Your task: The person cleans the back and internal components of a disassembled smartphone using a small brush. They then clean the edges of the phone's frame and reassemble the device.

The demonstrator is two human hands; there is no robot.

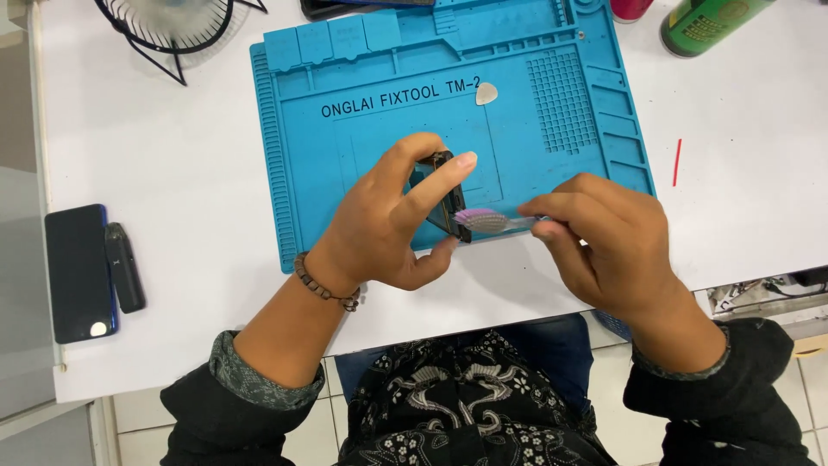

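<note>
While both hands work over the blue mat, findings are as follows.

Held part: small dark rectangular component (442,194), upright on edge, above the lower middle of the mat; its exact kind cannot be told.
Left hand: left hand (392,220) closed on the component, index finger along its top edge, thumb under its lower corner at about 5 o'clock of the hand.
Brush: toothbrush (487,221) with pale bristles and a translucent handle, head touching the component's lower end, lying toward 3 o'clock from it.
Right hand: right hand (604,246) closed on the brush handle, fingers (552,207) pinched near the neck.
Handling judgement: component appears light, stiff and likely fragile; best held by its edges, as now, with faces left free. Brush looks light, bristles soft.
Mat: blue silicone work mat (345,129) with compartments, on the white desk (172,173).
Pick: pale triangular pick (486,93) at 12 o'clock of the component, well apart.
Periphery: phone (79,272) and a slim dark device (125,267) at 9 o'clock; small fan (168,22) at 11 o'clock; green can (703,24) at 1 o'clock; red stick (677,162) at 3 o'clock.
</note>
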